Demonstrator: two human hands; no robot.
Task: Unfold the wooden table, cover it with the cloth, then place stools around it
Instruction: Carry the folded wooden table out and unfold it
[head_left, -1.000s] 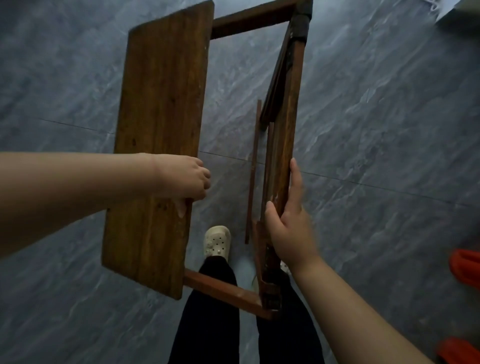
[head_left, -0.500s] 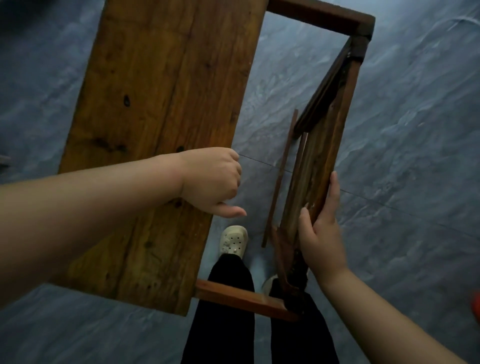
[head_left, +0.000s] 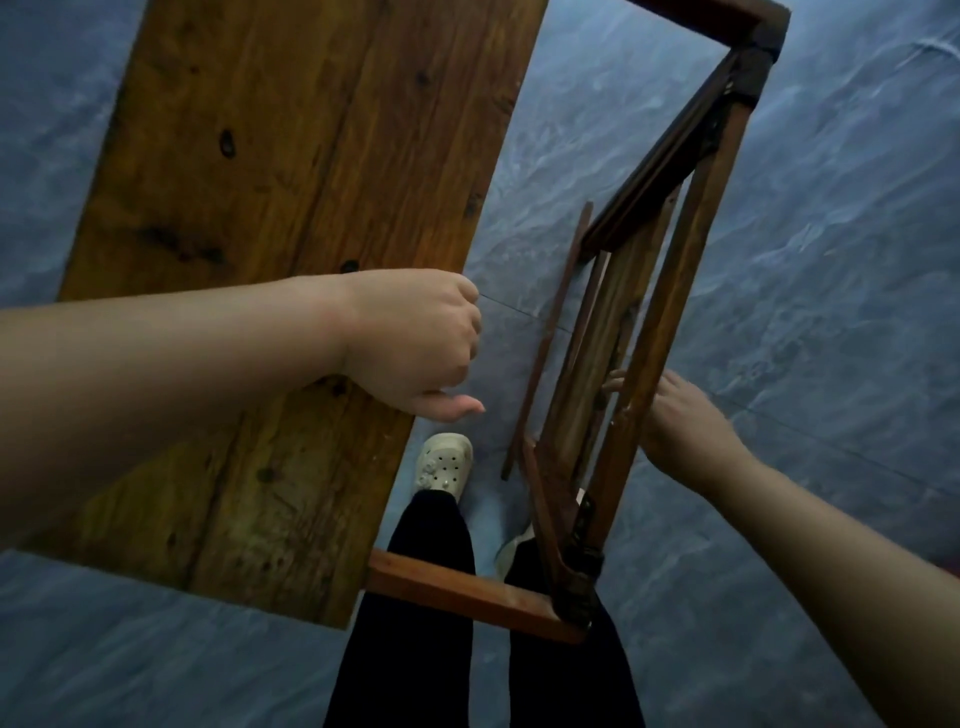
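**Opening the folding table**

Spreading the wooden table (head_left: 291, 249) over the grey floor, the left hand (head_left: 415, 340) curls shut on the tabletop panel's right edge, likely pulling it outward. The right hand (head_left: 685, 415) hooks its fingers around the leg frame (head_left: 654, 332) to brace it. Fingertips are hidden; the panel's far end is cut off; no cloth or stools are visible.

Grey-blue marbled floor tiles (head_left: 810, 270) fill room, thin grout line running left to right, light dim.
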